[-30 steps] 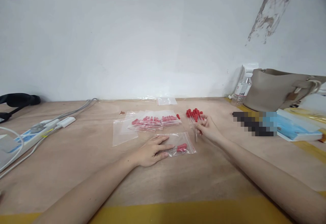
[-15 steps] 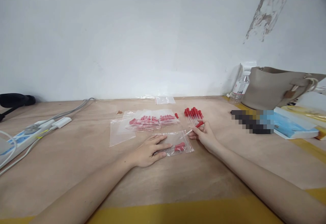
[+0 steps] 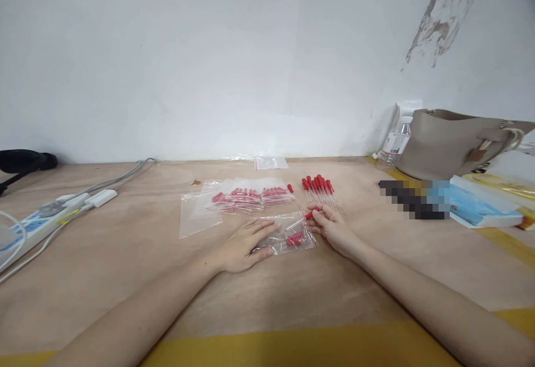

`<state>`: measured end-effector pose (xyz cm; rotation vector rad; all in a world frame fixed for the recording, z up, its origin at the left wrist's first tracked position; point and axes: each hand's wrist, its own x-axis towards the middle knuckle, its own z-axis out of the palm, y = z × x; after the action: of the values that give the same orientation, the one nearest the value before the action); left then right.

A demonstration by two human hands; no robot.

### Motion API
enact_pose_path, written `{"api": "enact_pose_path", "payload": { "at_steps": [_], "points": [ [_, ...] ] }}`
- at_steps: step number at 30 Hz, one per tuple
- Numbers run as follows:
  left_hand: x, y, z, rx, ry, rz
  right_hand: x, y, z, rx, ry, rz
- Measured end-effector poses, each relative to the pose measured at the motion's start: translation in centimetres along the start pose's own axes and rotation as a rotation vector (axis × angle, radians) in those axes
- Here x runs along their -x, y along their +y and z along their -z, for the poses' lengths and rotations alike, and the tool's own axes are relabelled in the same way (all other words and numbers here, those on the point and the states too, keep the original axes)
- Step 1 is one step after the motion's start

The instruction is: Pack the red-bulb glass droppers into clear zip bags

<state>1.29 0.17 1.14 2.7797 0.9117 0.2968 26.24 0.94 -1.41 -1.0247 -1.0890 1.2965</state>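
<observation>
A clear zip bag [image 3: 292, 228] with a few red-bulbed droppers inside lies on the wooden table [image 3: 125, 267]. My left hand [image 3: 244, 244] lies on the bag's left part, fingers stretched across it and thumb tucked under its near edge. My right hand [image 3: 332, 228] is at the bag's right mouth, fingers pinched on a red-bulbed dropper [image 3: 309, 214] pointing into the opening. A loose row of red-bulbed droppers [image 3: 320, 186] lies just behind my right hand. Filled bags of droppers [image 3: 251, 197] are stacked behind the bag, and an empty clear bag [image 3: 198, 216] lies to their left.
A white power strip [image 3: 37, 225] with cables lies at the left edge. A beige handbag [image 3: 451, 141], a water bottle [image 3: 395, 144] and a blue-and-white pack [image 3: 480, 208] stand at the right. More clear bags [image 3: 271, 162] lie by the wall. Yellow tape [image 3: 292, 347] runs along the front edge.
My right hand picked one dropper from the loose row and brought it down and left to the bag's mouth. My left hand stayed on the bag.
</observation>
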Motion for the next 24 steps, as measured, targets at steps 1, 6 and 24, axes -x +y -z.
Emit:
{"api": "enact_pose_path", "payload": {
  "at_steps": [1,6,24],
  "points": [
    [0.0,0.0,0.0,0.001,0.004,-0.002,0.0,0.0,0.0,0.035,-0.029,0.002],
    [0.0,0.2,0.2,0.020,0.009,-0.005,0.1,-0.2,0.6,0.232,-0.156,-0.030],
    [0.0,0.0,0.0,0.026,0.020,-0.003,0.1,0.2,-0.2,0.342,-0.203,-0.056]
  ]
}}
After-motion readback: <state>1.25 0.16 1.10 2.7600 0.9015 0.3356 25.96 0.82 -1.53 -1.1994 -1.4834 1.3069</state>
